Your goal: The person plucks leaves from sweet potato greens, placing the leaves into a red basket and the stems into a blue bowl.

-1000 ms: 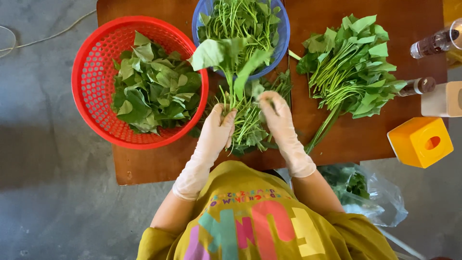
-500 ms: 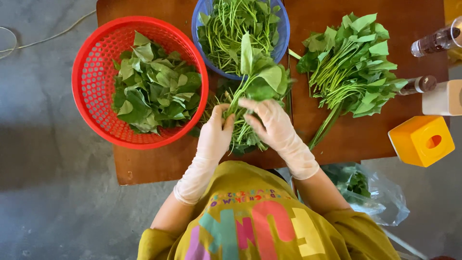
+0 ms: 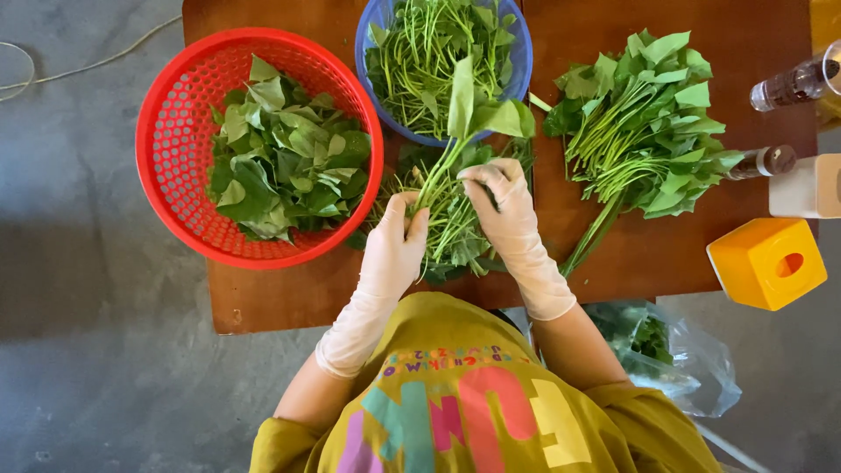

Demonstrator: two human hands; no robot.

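Two gloved hands over the table (image 3: 263,298). Left hand (image 3: 396,241) pinches the lower stem of one leafy sprig (image 3: 464,123); right hand (image 3: 504,206) pinches the same sprig just beside it, fingers curled. Sprig stands up over a loose pile of greens (image 3: 451,232), between two containers: one red basket (image 3: 180,175) holding picked leaves, one blue bowl (image 3: 523,61) holding stems. One uncut bunch (image 3: 648,131) lies to the right. One yellow box (image 3: 766,263), two bottles (image 3: 793,83) at table edge.
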